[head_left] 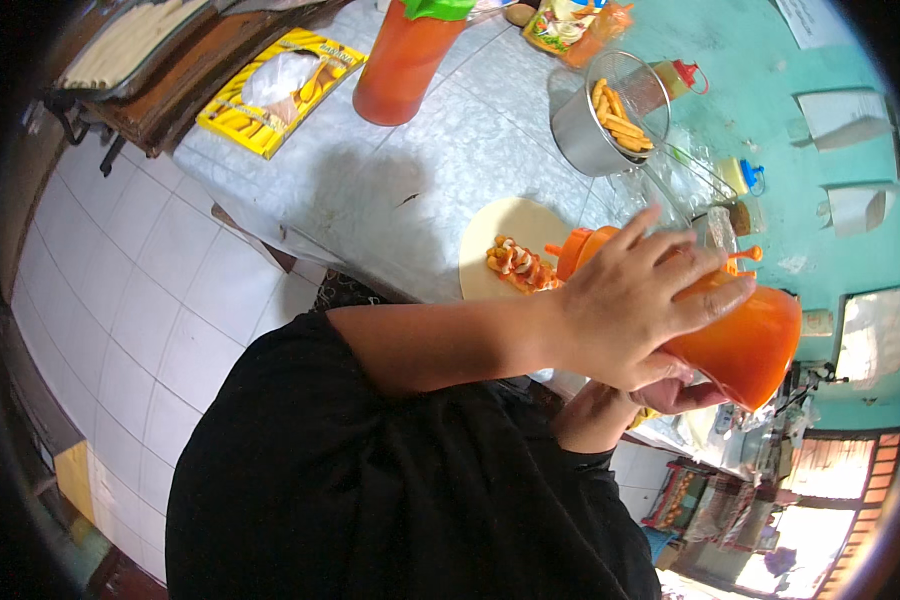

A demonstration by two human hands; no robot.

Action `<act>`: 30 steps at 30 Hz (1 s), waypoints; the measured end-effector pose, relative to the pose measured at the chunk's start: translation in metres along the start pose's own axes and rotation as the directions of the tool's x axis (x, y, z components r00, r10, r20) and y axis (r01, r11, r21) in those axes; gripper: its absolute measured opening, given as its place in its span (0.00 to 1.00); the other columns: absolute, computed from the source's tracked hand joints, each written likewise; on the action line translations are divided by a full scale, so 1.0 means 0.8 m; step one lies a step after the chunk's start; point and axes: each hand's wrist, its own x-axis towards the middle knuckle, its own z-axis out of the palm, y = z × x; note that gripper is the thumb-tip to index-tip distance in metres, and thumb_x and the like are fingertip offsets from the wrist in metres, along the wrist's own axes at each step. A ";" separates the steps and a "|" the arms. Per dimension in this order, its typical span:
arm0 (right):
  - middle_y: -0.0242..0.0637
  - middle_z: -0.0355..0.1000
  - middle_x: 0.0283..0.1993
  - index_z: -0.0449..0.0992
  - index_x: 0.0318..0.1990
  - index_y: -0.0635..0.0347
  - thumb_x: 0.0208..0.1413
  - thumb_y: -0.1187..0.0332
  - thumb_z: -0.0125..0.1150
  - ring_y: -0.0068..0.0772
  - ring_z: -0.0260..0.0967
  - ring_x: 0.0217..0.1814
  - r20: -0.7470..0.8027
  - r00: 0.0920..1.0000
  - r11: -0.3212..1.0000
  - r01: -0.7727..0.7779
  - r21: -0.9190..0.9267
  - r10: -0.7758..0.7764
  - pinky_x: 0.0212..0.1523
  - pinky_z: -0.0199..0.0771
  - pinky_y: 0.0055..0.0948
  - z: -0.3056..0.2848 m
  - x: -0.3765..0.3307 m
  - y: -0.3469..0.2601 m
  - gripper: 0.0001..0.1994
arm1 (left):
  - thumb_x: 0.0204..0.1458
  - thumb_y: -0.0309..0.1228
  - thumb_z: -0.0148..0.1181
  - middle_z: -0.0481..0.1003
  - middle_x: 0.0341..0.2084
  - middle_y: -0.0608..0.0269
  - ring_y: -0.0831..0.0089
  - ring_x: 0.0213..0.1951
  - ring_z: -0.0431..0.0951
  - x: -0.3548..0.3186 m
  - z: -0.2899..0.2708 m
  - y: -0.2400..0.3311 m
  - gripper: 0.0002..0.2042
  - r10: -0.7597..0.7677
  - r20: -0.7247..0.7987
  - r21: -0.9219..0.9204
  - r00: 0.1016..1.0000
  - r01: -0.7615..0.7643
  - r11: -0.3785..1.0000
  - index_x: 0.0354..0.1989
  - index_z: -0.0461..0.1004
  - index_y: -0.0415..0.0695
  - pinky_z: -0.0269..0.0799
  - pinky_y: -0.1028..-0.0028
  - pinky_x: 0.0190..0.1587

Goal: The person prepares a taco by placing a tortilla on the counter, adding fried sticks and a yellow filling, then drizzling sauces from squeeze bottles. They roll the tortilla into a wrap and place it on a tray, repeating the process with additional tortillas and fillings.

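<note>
I hold an orange squeeze bottle (755,345) tilted on its side in both hands. Its orange nozzle points left, over a round flatbread (482,222) on the table. A heap of filling (520,266) streaked with red and white sauce lies on the flatbread, partly hidden by the bottle. My left hand (640,300) lies across the bottle's upper side, its slightly blurred fingers curved over it. From below, my right hand (675,393) supports the bottle; the left hand and the bottle hide part of it.
A metal pot (580,135) with a strainer of fries (620,120) stands beyond the flatbread. Farther left are a tall red container (400,70) with a green lid and a yellow box (235,115). A red-capped sauce bottle (670,80) and a blue-capped bottle (740,177) stand near the wall.
</note>
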 end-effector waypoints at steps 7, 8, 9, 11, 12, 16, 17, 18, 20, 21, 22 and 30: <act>0.54 0.62 0.56 0.61 0.51 0.52 0.62 0.55 0.44 0.55 0.61 0.60 0.053 0.998 0.999 -0.035 -0.009 0.035 0.59 0.57 0.58 0.004 0.008 0.008 0.16 | 0.43 0.37 0.56 0.67 0.46 0.57 0.58 0.47 0.69 -0.021 0.031 0.004 0.28 0.016 -0.280 0.188 0.960 0.038 0.981 0.58 0.64 0.52 0.68 0.60 0.50; 0.54 0.63 0.56 0.61 0.51 0.52 0.62 0.55 0.43 0.55 0.61 0.59 0.061 0.997 0.999 -0.038 -0.010 0.038 0.59 0.57 0.58 0.005 0.008 0.008 0.16 | 0.43 0.37 0.56 0.67 0.45 0.56 0.58 0.46 0.69 -0.022 0.035 0.000 0.28 0.005 -0.296 0.195 0.955 0.055 0.979 0.57 0.64 0.49 0.69 0.60 0.50; 0.54 0.63 0.56 0.61 0.51 0.52 0.62 0.55 0.43 0.55 0.62 0.59 0.068 0.997 0.999 -0.039 -0.007 0.040 0.58 0.57 0.58 0.006 0.011 0.010 0.16 | 0.43 0.36 0.56 0.67 0.44 0.56 0.58 0.45 0.69 -0.024 0.037 -0.004 0.28 -0.006 -0.313 0.203 0.950 0.073 0.977 0.57 0.64 0.46 0.69 0.60 0.50; 0.54 0.63 0.55 0.61 0.51 0.52 0.62 0.55 0.43 0.55 0.62 0.59 0.068 0.997 0.999 -0.048 -0.014 0.049 0.58 0.58 0.57 0.004 0.010 0.010 0.16 | 0.43 0.36 0.56 0.67 0.43 0.56 0.58 0.44 0.69 -0.023 0.033 -0.005 0.28 0.008 -0.278 0.220 0.961 0.055 0.974 0.56 0.64 0.42 0.69 0.60 0.48; 0.54 0.63 0.55 0.61 0.51 0.52 0.62 0.54 0.43 0.55 0.62 0.59 0.071 0.996 0.999 -0.052 -0.015 0.053 0.58 0.58 0.57 0.004 0.010 0.008 0.16 | 0.43 0.36 0.55 0.67 0.42 0.55 0.58 0.43 0.70 -0.022 0.030 -0.007 0.28 0.016 -0.264 0.231 0.964 0.047 0.972 0.56 0.64 0.40 0.70 0.60 0.48; 0.53 0.64 0.54 0.62 0.50 0.53 0.62 0.54 0.42 0.54 0.63 0.58 0.083 0.995 0.998 -0.059 -0.026 0.061 0.58 0.59 0.56 0.004 0.017 0.004 0.16 | 0.43 0.36 0.56 0.68 0.41 0.55 0.60 0.39 0.69 -0.022 0.024 -0.011 0.27 0.009 -0.230 0.228 0.973 0.045 0.973 0.55 0.65 0.41 0.70 0.63 0.44; 0.53 0.64 0.54 0.62 0.50 0.53 0.62 0.54 0.42 0.54 0.63 0.58 0.087 0.995 0.998 -0.058 -0.011 0.058 0.57 0.60 0.56 0.005 0.017 0.005 0.16 | 0.42 0.36 0.56 0.68 0.40 0.55 0.61 0.39 0.69 -0.023 0.021 -0.012 0.27 0.005 -0.225 0.230 0.974 0.048 0.972 0.54 0.65 0.42 0.70 0.64 0.42; 0.53 0.65 0.54 0.62 0.50 0.53 0.62 0.54 0.42 0.54 0.63 0.57 0.087 0.995 0.998 -0.058 -0.002 0.058 0.57 0.60 0.56 0.006 0.018 0.006 0.16 | 0.42 0.36 0.56 0.68 0.40 0.56 0.62 0.38 0.69 -0.023 0.018 -0.014 0.27 0.002 -0.221 0.231 0.975 0.050 0.972 0.54 0.66 0.42 0.70 0.65 0.41; 0.53 0.65 0.53 0.63 0.49 0.54 0.62 0.53 0.42 0.54 0.64 0.57 0.088 0.995 0.998 -0.056 -0.006 0.057 0.57 0.60 0.56 0.003 0.020 0.004 0.16 | 0.42 0.36 0.56 0.68 0.40 0.56 0.62 0.37 0.69 -0.024 0.018 -0.014 0.27 0.011 -0.211 0.250 0.977 0.043 0.967 0.54 0.66 0.42 0.69 0.66 0.40; 0.53 0.65 0.53 0.63 0.49 0.54 0.62 0.53 0.41 0.54 0.64 0.57 0.088 0.994 0.998 -0.064 -0.007 0.064 0.57 0.61 0.56 0.001 0.017 0.005 0.17 | 0.42 0.37 0.57 0.67 0.39 0.56 0.63 0.37 0.69 -0.026 0.021 -0.015 0.27 0.014 -0.202 0.260 0.979 0.040 0.965 0.54 0.66 0.42 0.69 0.67 0.39; 0.53 0.65 0.53 0.63 0.49 0.54 0.62 0.53 0.41 0.54 0.64 0.57 0.087 0.994 0.998 -0.067 -0.006 0.067 0.57 0.61 0.55 -0.001 0.016 0.006 0.17 | 0.42 0.37 0.57 0.67 0.39 0.56 0.63 0.36 0.69 -0.028 0.023 -0.016 0.27 0.017 -0.204 0.258 0.979 0.037 0.965 0.54 0.66 0.42 0.69 0.67 0.39; 0.53 0.67 0.51 0.64 0.48 0.55 0.63 0.52 0.40 0.54 0.66 0.55 0.102 0.992 0.997 -0.079 -0.005 0.079 0.56 0.63 0.54 -0.012 0.018 0.004 0.18 | 0.43 0.36 0.56 0.67 0.35 0.58 0.63 0.35 0.69 -0.017 0.055 0.007 0.25 0.066 -0.246 0.120 0.967 -0.038 0.992 0.51 0.65 0.42 0.69 0.67 0.38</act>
